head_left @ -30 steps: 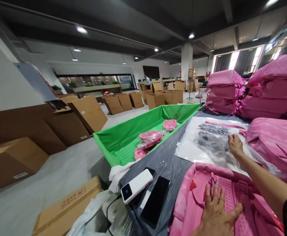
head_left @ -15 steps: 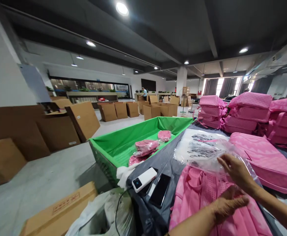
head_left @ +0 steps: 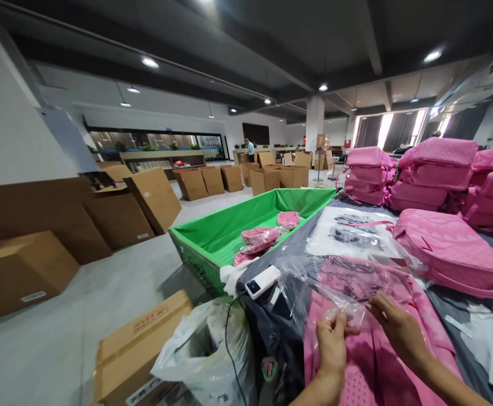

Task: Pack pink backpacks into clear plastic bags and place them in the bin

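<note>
My left hand (head_left: 331, 341) pinches the near edge of a clear plastic bag (head_left: 305, 273) with dark printing. My right hand (head_left: 400, 330) is at the same edge, a little to the right, its fingers drawn together on the film. The bag lies spread over a pink backpack (head_left: 358, 378), which rests on the dark-covered table right below both hands. Beyond it is a stack of white printed plastic bags (head_left: 326, 228). Another pink backpack (head_left: 449, 248) lies to the right of that stack.
Stacked pink backpacks (head_left: 436, 163) line the far right. A green-lined bin (head_left: 212, 231) holds several wrapped pink pouches (head_left: 260, 237). A white power bank (head_left: 263, 281) with a cable lies left. Cardboard boxes (head_left: 142, 344) stand on the floor; a person (head_left: 250, 149) is far off.
A clear bag has come off the stack toward me and now covers part of the near backpack. My left hand has moved left and grips its edge; the view has shifted slightly.
</note>
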Demonstrator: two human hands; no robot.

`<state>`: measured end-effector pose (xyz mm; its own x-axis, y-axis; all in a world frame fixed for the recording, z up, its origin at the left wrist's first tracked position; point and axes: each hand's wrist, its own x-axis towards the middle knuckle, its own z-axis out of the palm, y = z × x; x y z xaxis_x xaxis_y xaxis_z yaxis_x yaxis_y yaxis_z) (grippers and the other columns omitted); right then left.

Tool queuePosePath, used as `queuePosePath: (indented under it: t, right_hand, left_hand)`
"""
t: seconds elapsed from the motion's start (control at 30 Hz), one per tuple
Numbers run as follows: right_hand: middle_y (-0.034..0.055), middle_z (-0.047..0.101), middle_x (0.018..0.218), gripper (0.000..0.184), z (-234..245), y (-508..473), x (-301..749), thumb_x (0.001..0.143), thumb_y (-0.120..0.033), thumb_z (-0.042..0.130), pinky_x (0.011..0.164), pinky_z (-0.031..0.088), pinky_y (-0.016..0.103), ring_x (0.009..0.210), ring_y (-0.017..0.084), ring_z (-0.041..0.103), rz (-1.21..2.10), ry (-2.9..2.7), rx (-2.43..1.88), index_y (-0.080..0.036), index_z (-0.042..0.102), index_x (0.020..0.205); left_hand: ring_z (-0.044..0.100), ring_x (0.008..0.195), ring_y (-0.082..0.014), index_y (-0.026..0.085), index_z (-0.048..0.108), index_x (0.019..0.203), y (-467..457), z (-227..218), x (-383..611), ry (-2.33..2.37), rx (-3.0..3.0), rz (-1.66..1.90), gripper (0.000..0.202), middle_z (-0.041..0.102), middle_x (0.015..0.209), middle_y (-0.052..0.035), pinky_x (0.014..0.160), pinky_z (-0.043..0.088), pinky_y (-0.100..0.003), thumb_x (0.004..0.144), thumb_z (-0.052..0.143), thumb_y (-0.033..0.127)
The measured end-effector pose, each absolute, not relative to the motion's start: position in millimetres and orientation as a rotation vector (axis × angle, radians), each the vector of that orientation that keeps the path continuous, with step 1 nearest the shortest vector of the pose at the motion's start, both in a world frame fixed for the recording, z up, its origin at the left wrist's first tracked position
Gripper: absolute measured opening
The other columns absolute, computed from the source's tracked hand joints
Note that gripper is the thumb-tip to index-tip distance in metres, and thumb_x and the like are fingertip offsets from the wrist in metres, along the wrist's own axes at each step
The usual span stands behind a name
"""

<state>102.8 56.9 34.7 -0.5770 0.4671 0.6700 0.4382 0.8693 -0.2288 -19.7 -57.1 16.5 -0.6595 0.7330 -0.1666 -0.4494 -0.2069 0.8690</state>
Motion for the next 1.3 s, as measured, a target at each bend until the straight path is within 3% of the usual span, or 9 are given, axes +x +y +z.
queuePosePath:
  t: [0.17,0.33,0.43,0.53,0.8,0.97,1.13,1.23,1.3]
  right_hand:
    - [0.0014,0.062,0.056,0.063,45.6,62.2,77.4,0.094,-0.082,0.028,0.051,0.041,0.030,0.051,0.021,0.061,0.537,-2.231,-0.935,-0.027,0.050,0.071]
    - [0.0010,0.054,0.053,0.063,82.7,94.5,55.8,0.088,-0.085,0.027,0.054,0.037,0.033,0.052,0.023,0.055,0.532,-2.053,-1.022,-0.027,0.049,0.075]
    - [0.0017,0.055,0.061,0.063,88.9,83.2,43.4,0.087,-0.084,0.036,0.056,0.040,0.032,0.058,0.020,0.054,0.666,-2.207,-0.816,-0.025,0.050,0.069]
    - [0.0014,0.054,0.063,0.062,75.5,52.4,35.6,0.091,-0.079,0.040,0.057,0.042,0.030,0.059,0.019,0.054,0.722,-2.322,-0.643,-0.024,0.048,0.064]
    - [0.0012,0.059,0.060,0.056,41.1,34.2,40.5,0.097,-0.072,0.034,0.051,0.036,0.029,0.052,0.019,0.056,0.572,-2.286,-0.790,-0.026,0.048,0.069]
    - [0.0011,0.051,0.054,0.045,75.6,94.2,32.5,0.096,-0.063,0.028,0.052,0.032,0.031,0.049,0.020,0.050,0.484,-2.033,-0.987,-0.028,0.041,0.071]
    - [-0.0003,0.050,0.055,0.035,92.6,101.6,25.0,0.096,-0.056,0.036,0.052,0.023,0.030,0.047,0.019,0.047,0.408,-2.022,-0.956,-0.027,0.046,0.079]
    - [0.0002,0.055,0.057,0.036,87.0,68.1,24.9,0.099,-0.056,0.035,0.053,0.027,0.030,0.049,0.021,0.054,0.411,-2.196,-0.813,-0.026,0.051,0.085]
    - [0.0001,0.059,0.061,0.034,81.0,48.6,35.0,0.101,-0.053,0.035,0.053,0.032,0.030,0.051,0.021,0.058,0.369,-2.363,-0.677,-0.025,0.053,0.093]
  left_hand:
    - [0.048,0.035,-0.0122,0.016,0.064,0.056,-86.0,3.5,-22.6,1.399,0.563,1.651,0.074,0.059,0.049,-0.0046,0.035,0.030,-0.023,0.056,0.067,0.090]
    - [0.051,0.045,-0.0142,0.021,0.059,0.045,-120.7,4.4,-25.2,1.597,0.968,1.389,0.052,0.057,0.049,-0.0047,0.047,0.041,-0.027,0.075,0.071,0.062]
    - [0.056,0.052,-0.0143,0.017,0.078,0.081,-115.6,13.2,-27.8,1.449,0.825,1.550,0.049,0.069,0.070,-0.0072,0.050,0.040,-0.027,0.070,0.079,0.065]
    - [0.063,0.063,-0.0129,0.019,0.072,0.118,-94.7,16.6,-25.5,1.099,0.385,1.738,0.087,0.073,0.101,-0.0077,0.056,0.045,-0.024,0.051,0.090,0.071]
    - [0.044,0.043,-0.0126,0.019,0.060,0.061,-86.3,-4.4,-31.4,1.429,0.503,1.839,0.056,0.049,0.047,0.0028,0.049,0.033,-0.027,0.065,0.074,0.073]
    - [0.065,0.065,-0.0264,0.022,0.064,0.062,-124.0,-18.0,-33.9,1.902,1.228,1.264,0.031,0.066,0.066,-0.0099,0.066,0.049,-0.038,0.084,0.061,0.042]
    - [0.069,0.091,-0.0362,0.023,0.077,0.106,-144.3,-2.2,-21.2,2.246,1.855,1.109,0.027,0.074,0.102,-0.0177,0.090,0.052,-0.053,0.088,0.068,0.040]
    - [0.057,0.125,-0.0396,0.020,0.053,0.147,-124.5,27.4,-30.4,2.493,1.909,1.290,0.066,0.062,0.138,-0.0194,0.111,0.040,-0.058,0.086,0.073,0.036]
    - [0.057,0.124,-0.0369,0.016,0.052,0.146,-109.4,41.1,-48.2,2.627,1.816,1.287,0.065,0.062,0.137,-0.0182,0.110,0.042,-0.057,0.086,0.072,0.026]
